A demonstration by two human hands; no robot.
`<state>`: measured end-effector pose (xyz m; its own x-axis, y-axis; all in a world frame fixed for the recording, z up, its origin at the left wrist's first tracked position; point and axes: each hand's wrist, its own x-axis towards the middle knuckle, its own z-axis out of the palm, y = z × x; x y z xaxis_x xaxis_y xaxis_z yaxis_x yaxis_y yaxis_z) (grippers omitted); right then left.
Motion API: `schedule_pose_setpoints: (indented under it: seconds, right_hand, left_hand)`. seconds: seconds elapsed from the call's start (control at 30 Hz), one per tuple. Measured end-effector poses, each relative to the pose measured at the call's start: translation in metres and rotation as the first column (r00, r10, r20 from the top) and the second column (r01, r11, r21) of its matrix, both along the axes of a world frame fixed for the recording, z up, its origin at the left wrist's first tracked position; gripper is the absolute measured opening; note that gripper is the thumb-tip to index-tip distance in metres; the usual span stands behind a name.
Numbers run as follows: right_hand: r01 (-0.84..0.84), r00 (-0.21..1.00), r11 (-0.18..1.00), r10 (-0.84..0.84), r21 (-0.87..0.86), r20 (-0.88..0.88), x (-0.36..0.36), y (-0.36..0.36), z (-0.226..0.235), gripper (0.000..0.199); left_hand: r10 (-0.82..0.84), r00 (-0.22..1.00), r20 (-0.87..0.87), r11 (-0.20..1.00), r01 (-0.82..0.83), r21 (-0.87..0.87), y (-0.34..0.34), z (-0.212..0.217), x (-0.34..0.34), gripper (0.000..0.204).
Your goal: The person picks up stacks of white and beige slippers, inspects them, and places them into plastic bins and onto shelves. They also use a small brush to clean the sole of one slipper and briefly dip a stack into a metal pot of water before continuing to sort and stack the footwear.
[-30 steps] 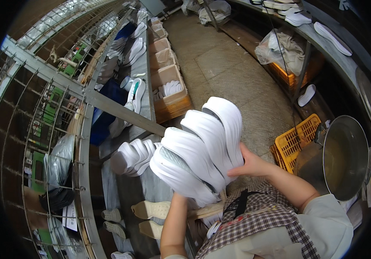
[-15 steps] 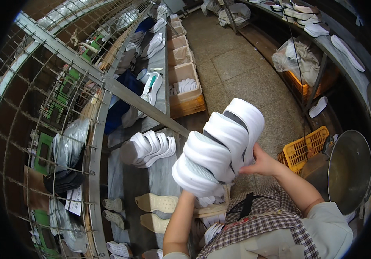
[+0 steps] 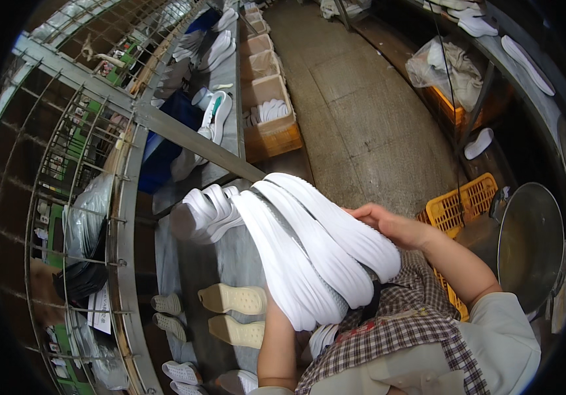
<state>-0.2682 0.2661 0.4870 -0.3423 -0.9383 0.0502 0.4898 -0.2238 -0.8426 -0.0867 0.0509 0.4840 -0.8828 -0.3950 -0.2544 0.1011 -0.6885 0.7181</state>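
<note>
A fanned stack of several white shoe soles [image 3: 319, 253] is held up in front of me, with ridged sides showing and grey between the layers. My right hand [image 3: 391, 227] is at the stack's right edge, its fingers curving behind the outermost sole. My left forearm [image 3: 278, 349] rises under the stack from the other side; that hand is hidden behind the soles it supports. Beyond, a second group of white soles [image 3: 210, 212] rests on the grey bench [image 3: 230, 260]. Two cream shoe-shaped pieces [image 3: 235, 315] lie nearer on the bench.
A metal frame with wire mesh [image 3: 131, 263] borders the left. Bins of soles [image 3: 270, 135] line the aisle [image 3: 342, 99]. At right are a yellow crate [image 3: 464, 201], a large metal pan [image 3: 533, 243] and a curved shelf [image 3: 526, 85]. Grey soles [image 3: 168, 315] lie at the bench's left.
The stack has swung from upright, toe-like ends facing me, to a tilt that shows its long sides. My right hand has shifted up along its edge. The whole view has moved slightly.
</note>
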Motion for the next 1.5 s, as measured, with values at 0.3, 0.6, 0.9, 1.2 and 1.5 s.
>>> schedule_pose_setpoints:
  seconds: [0.3,0.6,0.9,1.2,1.5]
  right_hand:
    - [-0.021,0.993,0.998,0.028,-0.063,0.111,0.047,-0.010,0.021,0.082]
    - [-0.029,0.794,0.979,0.145,-0.200,0.590,0.049,-0.021,-0.008,0.094]
    - [-0.043,0.509,0.970,0.227,-0.238,0.831,0.081,-0.032,-0.052,0.087]
    - [-0.124,0.832,0.990,0.140,-0.067,0.536,0.068,-0.035,-0.058,0.086]
    - [-0.099,0.392,0.976,0.216,-0.193,0.894,0.074,-0.031,-0.106,0.076]
  left_hand:
    - [0.033,0.998,-0.057,0.997,-0.029,0.075,0.004,-0.010,0.018,0.053]
    - [0.050,0.949,-0.310,0.954,0.047,0.296,0.013,-0.009,0.028,0.065]
    - [0.088,0.756,-0.649,0.863,0.268,0.429,0.009,-0.011,0.046,0.078]
    - [0.171,0.882,-0.439,0.913,0.025,0.407,0.015,0.002,0.053,0.074]
    - [0.277,0.819,-0.503,0.860,0.023,0.509,0.012,0.000,0.056,0.060]
